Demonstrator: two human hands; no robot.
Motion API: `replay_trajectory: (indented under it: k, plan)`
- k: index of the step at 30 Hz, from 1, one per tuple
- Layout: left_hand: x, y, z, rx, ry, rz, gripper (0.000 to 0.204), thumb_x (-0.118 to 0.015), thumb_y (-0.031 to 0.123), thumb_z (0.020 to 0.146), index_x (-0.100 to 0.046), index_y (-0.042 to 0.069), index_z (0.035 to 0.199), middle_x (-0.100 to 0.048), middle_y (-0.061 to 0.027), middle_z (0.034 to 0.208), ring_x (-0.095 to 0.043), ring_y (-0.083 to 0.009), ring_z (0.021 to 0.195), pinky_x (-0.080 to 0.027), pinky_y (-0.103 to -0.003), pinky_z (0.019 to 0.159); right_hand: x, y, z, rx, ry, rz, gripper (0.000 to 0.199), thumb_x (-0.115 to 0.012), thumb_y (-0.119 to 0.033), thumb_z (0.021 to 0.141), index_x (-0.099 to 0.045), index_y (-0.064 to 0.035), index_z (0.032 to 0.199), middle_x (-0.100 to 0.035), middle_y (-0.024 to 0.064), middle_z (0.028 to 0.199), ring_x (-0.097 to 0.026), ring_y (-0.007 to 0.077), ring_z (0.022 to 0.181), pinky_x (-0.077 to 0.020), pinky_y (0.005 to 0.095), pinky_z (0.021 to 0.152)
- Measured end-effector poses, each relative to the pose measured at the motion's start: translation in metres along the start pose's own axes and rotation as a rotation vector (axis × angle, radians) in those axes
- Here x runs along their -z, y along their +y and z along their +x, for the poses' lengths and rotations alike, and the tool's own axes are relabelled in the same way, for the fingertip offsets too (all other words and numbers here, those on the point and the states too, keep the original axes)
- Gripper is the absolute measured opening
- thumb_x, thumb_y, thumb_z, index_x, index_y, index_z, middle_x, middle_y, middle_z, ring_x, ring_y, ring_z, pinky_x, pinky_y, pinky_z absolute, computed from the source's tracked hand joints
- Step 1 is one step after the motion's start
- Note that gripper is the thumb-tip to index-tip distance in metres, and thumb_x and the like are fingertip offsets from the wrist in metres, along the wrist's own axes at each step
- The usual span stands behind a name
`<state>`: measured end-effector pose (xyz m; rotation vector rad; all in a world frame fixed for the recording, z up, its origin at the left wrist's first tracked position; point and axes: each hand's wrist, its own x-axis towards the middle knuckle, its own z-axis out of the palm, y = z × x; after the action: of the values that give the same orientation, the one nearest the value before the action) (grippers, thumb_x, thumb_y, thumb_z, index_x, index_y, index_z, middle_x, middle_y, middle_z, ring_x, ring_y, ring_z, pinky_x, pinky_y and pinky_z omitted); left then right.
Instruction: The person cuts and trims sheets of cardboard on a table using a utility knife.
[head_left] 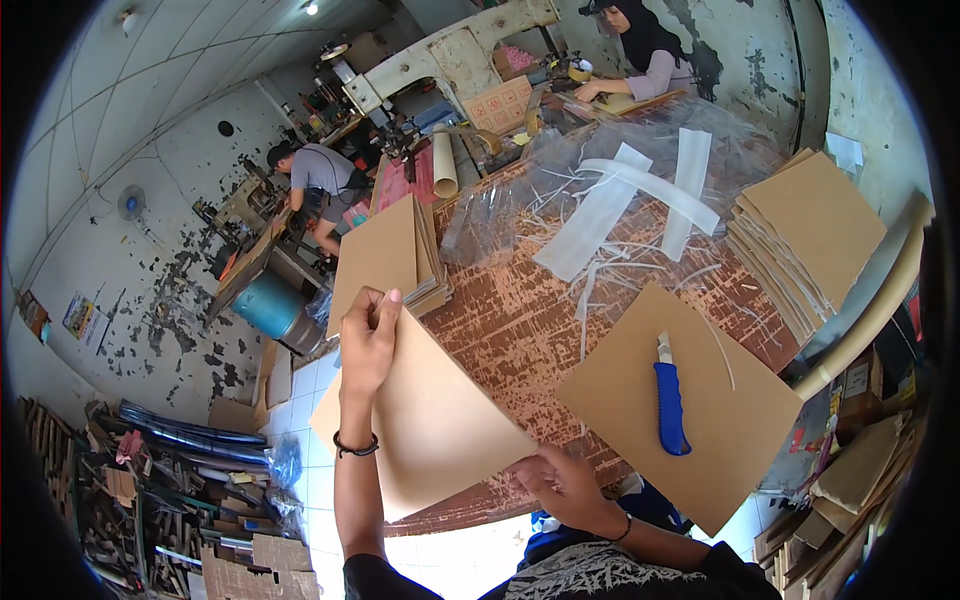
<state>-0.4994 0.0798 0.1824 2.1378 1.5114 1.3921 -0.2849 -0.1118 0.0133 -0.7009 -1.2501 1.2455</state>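
Note:
A tan cardboard sheet [440,420] is tilted up at the table's near left edge, held between both hands. My left hand [368,340] is closed on its upper edge, with the thumb and fingers pinching it. My right hand [572,490] grips the sheet's right corner, close to my body. Further right, a box cutter [670,410] with a blue handle and its blade out lies on another flat cardboard sheet [615,385]. Just beyond my left hand stands a stack of cardboard sheets [378,255].
On the worn brown table [490,320] lie white strips [600,215], thin trimmings [605,275] and clear plastic film [490,215]. Another cardboard stack [815,225] sits at the right. Beyond are a large sewing machine [440,65] and two people working. Scrap piles [160,510] fill the lower left.

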Motion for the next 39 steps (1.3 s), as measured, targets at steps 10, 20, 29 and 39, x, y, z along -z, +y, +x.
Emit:
replay_trajectory:
  k: [10, 20, 29, 39]
  plan:
    - [-0.013, 0.039, 0.02, -0.116, -0.038, 0.138, 0.037, -0.072, 0.026, 0.096, -0.057, -0.002, 0.077, -0.044, -0.0058, 0.058, -0.037, -0.0133, 0.056, -0.036, -0.034, 0.052, 0.02, 0.0, 0.013, 0.038, 0.207, 0.03, 0.035, -0.066, 0.001, 0.098, -0.059, 0.0088, 0.131, -0.072, 0.0132, 0.102, -0.071, 0.0158, 0.085, -0.0613, 0.0287, 0.077]
    - [-0.044, 0.014, 0.037, -0.265, 0.09, 0.095, 0.036, -0.078, 0.028, 0.09, -0.061, -0.001, 0.078, -0.051, -0.0075, 0.059, -0.044, -0.0133, 0.055, -0.04, -0.033, 0.053, 0.02, -0.011, 0.021, -0.032, 0.295, 0.081, 0.027, -0.072, -0.005, 0.096, -0.068, 0.0106, 0.117, -0.073, 0.0085, 0.097, -0.067, 0.0087, 0.085, -0.0564, 0.0224, 0.076]
    - [-0.053, 0.006, 0.035, -0.268, 0.135, 0.038, 0.033, -0.079, 0.024, 0.089, -0.06, -0.001, 0.078, -0.05, -0.0048, 0.059, -0.042, -0.0111, 0.056, -0.039, -0.031, 0.053, 0.033, -0.011, 0.022, -0.126, 0.236, 0.123, 0.021, -0.068, -0.001, 0.097, -0.066, 0.0075, 0.116, -0.073, 0.0121, 0.104, -0.072, 0.0152, 0.093, -0.0591, 0.0271, 0.084]
    - [-0.062, 0.006, 0.022, -0.289, 0.125, 0.061, 0.031, -0.083, 0.021, 0.083, -0.06, 0.001, 0.078, -0.059, -0.0122, 0.064, -0.055, -0.0233, 0.056, -0.046, -0.036, 0.056, 0.045, 0.001, 0.016, -0.202, 0.197, 0.152, 0.014, -0.064, -0.003, 0.1, -0.063, 0.005, 0.111, -0.072, 0.0106, 0.105, -0.072, 0.0164, 0.097, -0.0598, 0.0295, 0.086]
